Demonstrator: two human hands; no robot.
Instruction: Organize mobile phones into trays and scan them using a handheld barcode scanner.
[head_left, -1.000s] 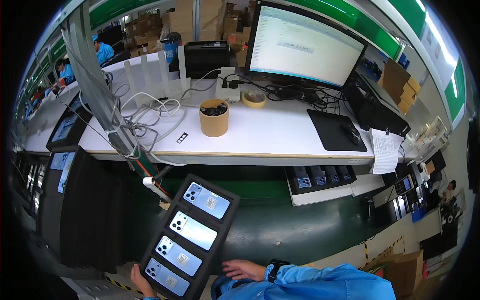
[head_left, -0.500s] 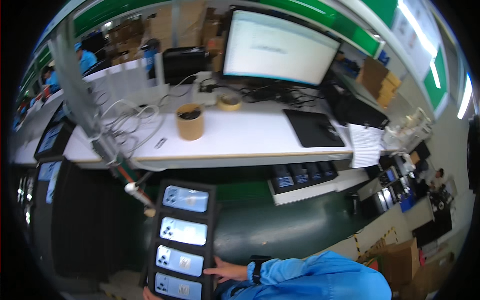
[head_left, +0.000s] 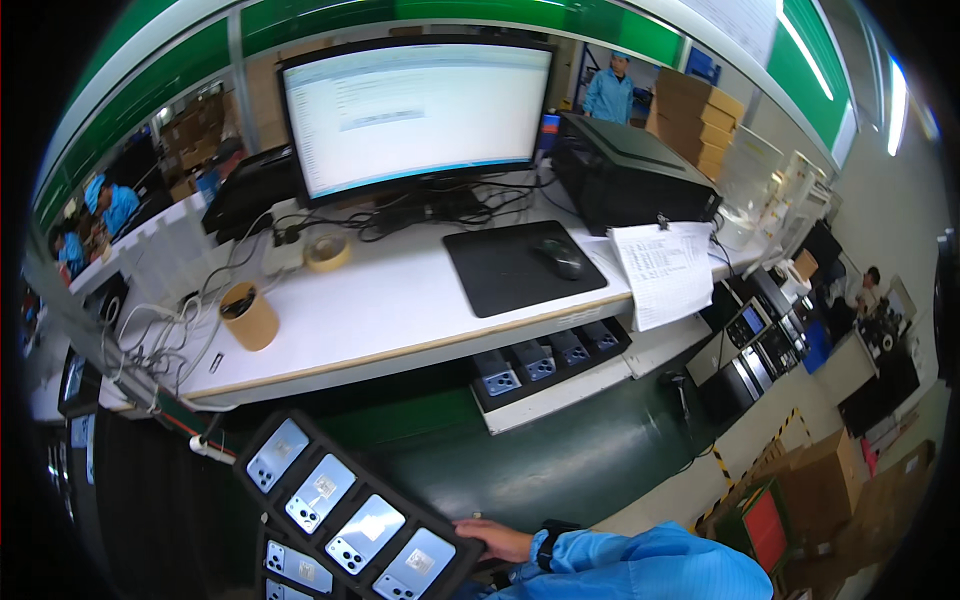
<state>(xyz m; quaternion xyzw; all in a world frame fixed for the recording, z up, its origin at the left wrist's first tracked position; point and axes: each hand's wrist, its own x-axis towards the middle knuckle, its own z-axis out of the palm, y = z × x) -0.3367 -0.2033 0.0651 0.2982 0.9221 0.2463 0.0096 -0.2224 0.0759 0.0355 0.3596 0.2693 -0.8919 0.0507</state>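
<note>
A black foam tray (head_left: pixel 318 450) with several light-blue phones lies tilted at the lower left, one phone per slot, backs up. My right hand (head_left: pixel 490 537) grips the tray's right end, thumb near the top edge and the other fingers mostly hidden beneath. White labels show on some backs, such as the phone (head_left: pixel 322 492) second from the left. Under this tray, a second tray shows phones such as this blue one (head_left: pixel 298 567). My left hand is out of sight.
Ahead stands a white bench (head_left: pixel 370 310) with a monitor (head_left: pixel 420 115), a mouse pad (head_left: pixel 515 265), a cardboard cup (head_left: pixel 249 318) and clipped papers (head_left: pixel 663 270). Another phone tray (head_left: pixel 487 402) sits on the shelf below. A metal post (head_left: pixel 75 320) rises at left. Cardboard boxes (head_left: pixel 820 480) stand at right.
The upper tray has turned from nearly upright to slanting down rightward, uncovering phones beneath it. My right hand has moved right with its end. My left hand has left the view. The camera has turned right.
</note>
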